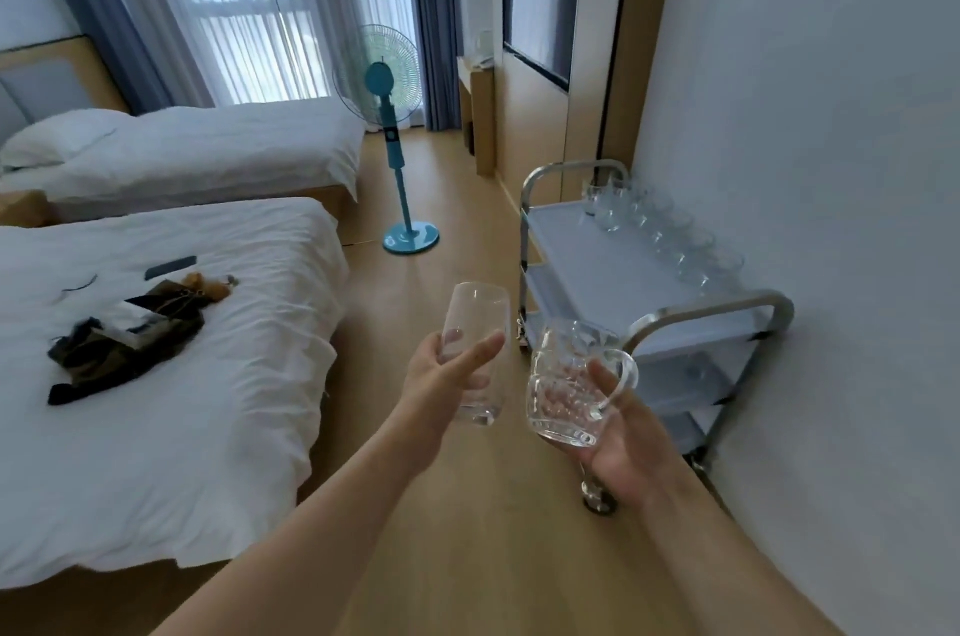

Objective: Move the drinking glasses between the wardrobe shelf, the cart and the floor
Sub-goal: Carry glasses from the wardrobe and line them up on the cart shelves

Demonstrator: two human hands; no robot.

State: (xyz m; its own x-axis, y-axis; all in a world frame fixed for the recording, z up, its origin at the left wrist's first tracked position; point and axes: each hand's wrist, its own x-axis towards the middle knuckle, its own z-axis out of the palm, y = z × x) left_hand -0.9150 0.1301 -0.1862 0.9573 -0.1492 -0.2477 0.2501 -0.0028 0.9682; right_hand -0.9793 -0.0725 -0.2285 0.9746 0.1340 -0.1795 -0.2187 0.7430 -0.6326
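Observation:
My left hand (441, 378) grips a tall plain drinking glass (475, 318) around its middle, held upright above the wooden floor. My right hand (626, 446) holds a dimpled glass mug (563, 378) with a handle, fingers under its base and thumb through the handle. Just beyond both hands stands a steel cart (711, 318) with grey shelves against the right wall. Several clear glasses (670, 233) line the far edge of its top shelf. No wardrobe shelf shows in this view.
Two white beds fill the left side; the near bed (171, 396) carries a bag (130, 339) and a phone (171, 267). A teal standing fan (397, 152) stands on the floor ahead. Wooden floor (441, 531) runs between bed and cart.

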